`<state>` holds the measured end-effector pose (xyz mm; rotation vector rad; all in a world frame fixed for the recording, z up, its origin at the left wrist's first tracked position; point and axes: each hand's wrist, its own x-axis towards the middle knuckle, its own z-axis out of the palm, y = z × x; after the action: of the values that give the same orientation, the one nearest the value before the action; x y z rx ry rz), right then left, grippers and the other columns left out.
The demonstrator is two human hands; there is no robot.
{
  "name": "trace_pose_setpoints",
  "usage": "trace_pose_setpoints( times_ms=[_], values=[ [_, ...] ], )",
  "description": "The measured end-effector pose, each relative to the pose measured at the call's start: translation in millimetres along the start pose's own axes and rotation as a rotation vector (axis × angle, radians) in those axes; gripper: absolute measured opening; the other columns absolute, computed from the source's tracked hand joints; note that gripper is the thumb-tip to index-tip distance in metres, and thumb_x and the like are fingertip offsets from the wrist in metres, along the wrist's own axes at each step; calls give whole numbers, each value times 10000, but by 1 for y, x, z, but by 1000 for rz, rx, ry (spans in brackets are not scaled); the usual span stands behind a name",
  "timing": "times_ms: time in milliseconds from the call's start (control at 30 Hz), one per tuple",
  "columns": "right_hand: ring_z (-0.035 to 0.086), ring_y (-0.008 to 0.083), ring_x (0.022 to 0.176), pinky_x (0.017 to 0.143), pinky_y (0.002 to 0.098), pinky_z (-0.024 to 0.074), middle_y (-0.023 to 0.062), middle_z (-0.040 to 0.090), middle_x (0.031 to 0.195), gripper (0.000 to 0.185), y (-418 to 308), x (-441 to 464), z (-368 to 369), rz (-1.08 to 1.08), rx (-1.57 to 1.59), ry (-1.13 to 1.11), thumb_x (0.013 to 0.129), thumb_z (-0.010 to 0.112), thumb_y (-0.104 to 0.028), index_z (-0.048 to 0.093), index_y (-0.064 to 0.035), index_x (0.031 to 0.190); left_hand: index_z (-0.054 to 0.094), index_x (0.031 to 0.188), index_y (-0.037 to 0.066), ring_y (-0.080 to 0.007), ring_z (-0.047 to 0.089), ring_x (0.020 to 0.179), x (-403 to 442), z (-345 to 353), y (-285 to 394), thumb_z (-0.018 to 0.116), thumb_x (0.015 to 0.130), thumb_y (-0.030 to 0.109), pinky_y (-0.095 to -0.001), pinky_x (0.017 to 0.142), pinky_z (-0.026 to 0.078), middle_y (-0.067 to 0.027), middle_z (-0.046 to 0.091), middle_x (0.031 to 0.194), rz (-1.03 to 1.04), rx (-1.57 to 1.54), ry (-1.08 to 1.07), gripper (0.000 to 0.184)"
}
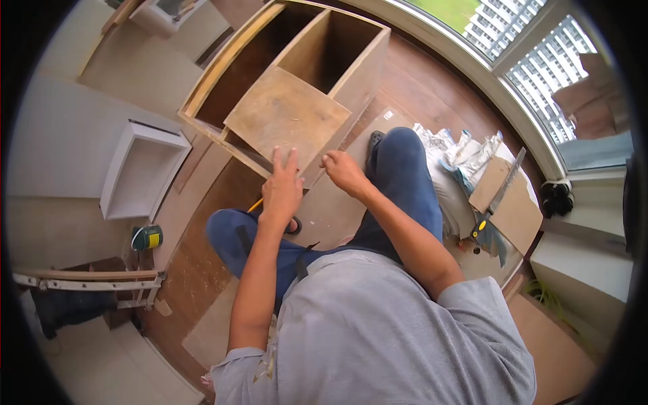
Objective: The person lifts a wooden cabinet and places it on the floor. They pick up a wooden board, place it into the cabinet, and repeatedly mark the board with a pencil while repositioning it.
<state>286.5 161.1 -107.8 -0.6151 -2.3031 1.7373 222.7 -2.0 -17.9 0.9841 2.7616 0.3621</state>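
A loose square wooden panel lies tilted over the front of an open wooden cabinet. My left hand rests at the panel's near edge, index and middle fingers stretched onto it, the other fingers curled. From the outer side of this hand sticks out a yellow pencil, apparently held in the curled fingers. Just right of the panel's near corner, my right hand is closed, thumb and forefinger pressed together; anything between them is too small to make out.
A handsaw lies on cardboard over a covered bundle at the right. To the left are a white open box, a green tin and a ladder. Windows line the upper right.
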Motion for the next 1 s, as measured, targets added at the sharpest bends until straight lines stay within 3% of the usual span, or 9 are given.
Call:
trace_pose_setpoints(
  times_ms=[33, 100, 133, 233, 500, 767, 833, 933, 1000],
  values=[
    [671, 358, 778, 700, 458, 515, 184, 701, 830, 287, -3, 1, -1, -19, -1, -17, 978, 503, -219, 656, 7, 889, 396, 1479, 112, -403, 631, 1094, 1, -2, 2, 677, 885, 163, -483, 894, 525, -247, 293, 1551, -21, -8, -28, 659],
    [609, 196, 667, 684, 384, 513, 38, 662, 787, 263, -8, -1, -7, 521, 633, -199, 1008, 491, -247, 660, -57, 941, 402, 1479, 112, -392, 623, 1120, 1, -3, -1, 674, 882, 168, -479, 912, 521, -244, 293, 1556, -48, -24, -50, 658],
    [530, 94, 636, 689, 331, 510, -44, 593, 759, 217, -12, -3, -12, 590, 721, -235, 1019, 488, -250, 648, -110, 976, 395, 1474, 102, -408, 633, 1087, 0, 0, -4, 679, 886, 171, -480, 892, 529, -257, 288, 1551, -9, -47, -15, 656],
    [547, 105, 645, 697, 312, 518, -31, 606, 761, 202, -14, -3, -15, 648, 784, -254, 1014, 491, -233, 647, -114, 964, 392, 1467, 91, -423, 643, 1057, -3, 7, -10, 684, 890, 180, -481, 876, 536, -270, 285, 1546, 31, -84, 33, 653],
    [550, 106, 648, 668, 284, 500, -28, 595, 747, 231, 7, 4, -8, 437, 599, -309, 997, 491, -256, 645, -90, 953, 453, 1439, 95, -414, 608, 1143, -1, 5, -8, 691, 881, 205, -489, 931, 512, -237, 315, 1551, -59, -87, -2, 616],
    [653, 323, 735, 705, 432, 496, 214, 686, 814, 377, -13, -6, -10, 0, -107, -50, 961, 479, -260, 675, 52, 878, 436, 1449, 91, -415, 634, 1097, 0, 4, -5, 667, 902, 217, -472, 895, 535, -269, 315, 1531, -23, -46, 10, 607],
    [611, 251, 647, 636, 372, 488, 149, 663, 747, 360, 5, -1, -9, 68, -17, -99, 977, 498, -263, 674, 37, 887, 435, 1452, 89, -418, 626, 1113, 0, 6, -6, 663, 906, 218, -472, 905, 531, -276, 306, 1534, -1, -59, 2, 605],
    [460, 82, 580, 537, 231, 394, 18, 547, 698, 319, 11, -1, -9, 265, 577, -213, 1003, 542, -291, 653, -2, 927, 432, 1453, 74, -412, 605, 1154, 0, 3, -2, 659, 913, 220, -472, 933, 514, -274, 297, 1541, -26, -95, 3, 604],
    [469, 91, 578, 534, 240, 399, 29, 554, 703, 330, 10, -3, -11, 275, 650, -193, 1005, 539, -302, 649, 2, 939, 431, 1455, 75, -405, 599, 1167, 1, 3, -3, 660, 913, 219, -470, 942, 508, -269, 297, 1543, -24, -115, 3, 606]
  ],
)
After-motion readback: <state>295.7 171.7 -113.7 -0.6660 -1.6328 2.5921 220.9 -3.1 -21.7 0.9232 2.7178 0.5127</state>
